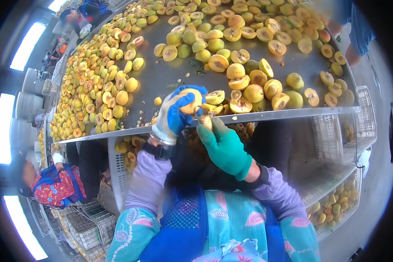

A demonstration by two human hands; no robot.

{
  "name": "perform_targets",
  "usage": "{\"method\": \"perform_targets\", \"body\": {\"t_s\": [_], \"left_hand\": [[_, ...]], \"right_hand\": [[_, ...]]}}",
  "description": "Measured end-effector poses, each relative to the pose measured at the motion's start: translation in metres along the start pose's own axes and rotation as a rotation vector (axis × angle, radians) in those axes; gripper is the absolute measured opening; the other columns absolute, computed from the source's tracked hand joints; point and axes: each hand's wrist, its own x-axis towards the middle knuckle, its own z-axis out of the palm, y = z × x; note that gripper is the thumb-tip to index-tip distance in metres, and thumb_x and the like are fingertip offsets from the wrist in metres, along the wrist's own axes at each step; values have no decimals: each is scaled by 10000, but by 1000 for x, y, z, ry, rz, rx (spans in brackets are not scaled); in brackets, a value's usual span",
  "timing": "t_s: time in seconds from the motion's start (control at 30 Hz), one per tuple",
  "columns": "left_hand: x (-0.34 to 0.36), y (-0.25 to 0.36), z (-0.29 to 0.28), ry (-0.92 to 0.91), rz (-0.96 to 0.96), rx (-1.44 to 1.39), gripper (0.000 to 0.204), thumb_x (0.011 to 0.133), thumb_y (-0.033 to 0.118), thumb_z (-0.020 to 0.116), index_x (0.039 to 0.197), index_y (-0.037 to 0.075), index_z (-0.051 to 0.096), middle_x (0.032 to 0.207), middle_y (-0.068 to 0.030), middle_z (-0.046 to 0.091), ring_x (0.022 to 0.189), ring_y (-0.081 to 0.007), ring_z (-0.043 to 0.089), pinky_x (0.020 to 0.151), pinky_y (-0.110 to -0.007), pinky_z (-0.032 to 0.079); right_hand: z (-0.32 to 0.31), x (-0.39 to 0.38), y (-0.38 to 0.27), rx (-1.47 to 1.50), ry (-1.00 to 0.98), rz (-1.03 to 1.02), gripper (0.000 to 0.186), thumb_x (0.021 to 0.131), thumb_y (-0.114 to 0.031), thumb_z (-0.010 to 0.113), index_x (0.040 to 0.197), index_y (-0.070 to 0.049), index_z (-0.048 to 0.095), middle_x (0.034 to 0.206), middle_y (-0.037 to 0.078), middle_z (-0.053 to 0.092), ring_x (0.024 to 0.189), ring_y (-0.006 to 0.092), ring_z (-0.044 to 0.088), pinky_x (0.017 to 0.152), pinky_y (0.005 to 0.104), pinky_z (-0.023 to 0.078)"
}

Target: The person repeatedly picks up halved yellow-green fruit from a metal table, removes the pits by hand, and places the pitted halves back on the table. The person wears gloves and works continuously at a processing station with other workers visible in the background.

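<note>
My left hand point(171, 114), in a blue and white glove, grips a yellow peach point(189, 102) above the near edge of the metal table point(157, 83). My right hand point(226, 147), in a green glove, is closed around a short tan piece point(208, 123) close beside the left fingers. Its kind is hard to tell; a small greyish tip seems to show at its upper end. Just past my hands lie several cut peach halves point(241, 105), their brown centres showing. Whole peaches point(294, 81) lie among them.
A heap of peaches point(105, 83) covers the table's left side. White plastic crates point(118, 174) stand below the edge, another crate point(367, 118) to the right. A person in a red patterned top point(56, 185) sits at left; another in blue point(360, 30) stands far right.
</note>
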Motion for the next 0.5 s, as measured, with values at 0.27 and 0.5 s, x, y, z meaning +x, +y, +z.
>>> {"method": "perform_targets", "body": {"t_s": [0.27, 0.5], "left_hand": [[-18, -6, 25, 185, 623, 679, 350, 1011, 268, 428, 1071, -12, 630, 1006, -113, 690, 904, -224, 666, 862, -342, 523], [-19, -15, 28, 179, 468, 232, 234, 928, 139, 599, 1118, 2, 613, 1087, -124, 680, 880, -234, 675, 800, -347, 557]], "right_hand": [[13, 0, 4, -139, 91, -41, 341, 985, -329, 546, 1019, 10, 545, 695, 190, 642, 655, 374, 664, 547, 447, 489], [15, -1, -7, -54, 67, 47, 304, 996, -295, 540, 1018, 7, 565, 729, 211, 637, 672, 349, 669, 577, 402, 489]]}}
